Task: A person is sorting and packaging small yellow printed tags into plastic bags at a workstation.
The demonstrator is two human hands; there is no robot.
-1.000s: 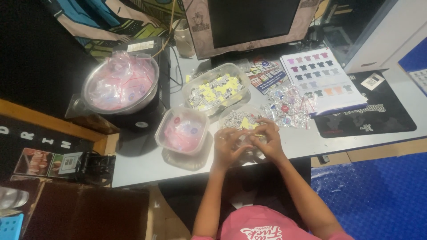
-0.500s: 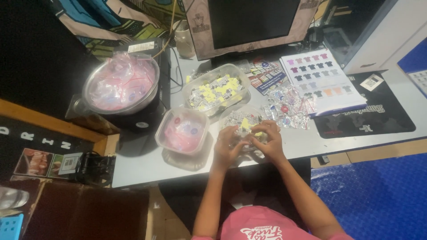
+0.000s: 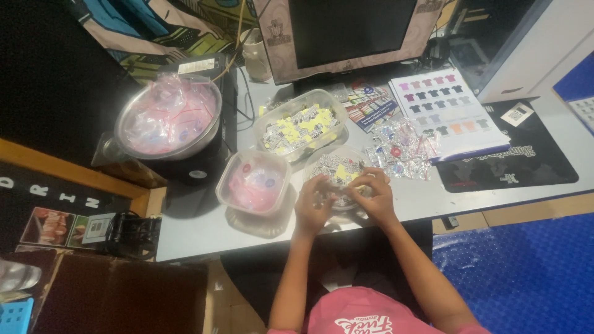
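My left hand and my right hand meet over a round clear tub of small printed pieces at the table's front edge. Both hands pinch a small clear packet with a yellow piece showing in it, fingertips nearly touching. Left of my left hand stands a square clear tub of pink-tinted little bags. Behind the round tub lies a rectangular clear tub of yellow and white printed pieces.
A metal bowl of small plastic bags sits at the back left on a black box. A monitor stands at the back. Filled packets, a colour chart sheet and a black mat lie to the right.
My hands stay over the round tub while the fingers work at the small packet; the yellow piece has shifted slightly between them.
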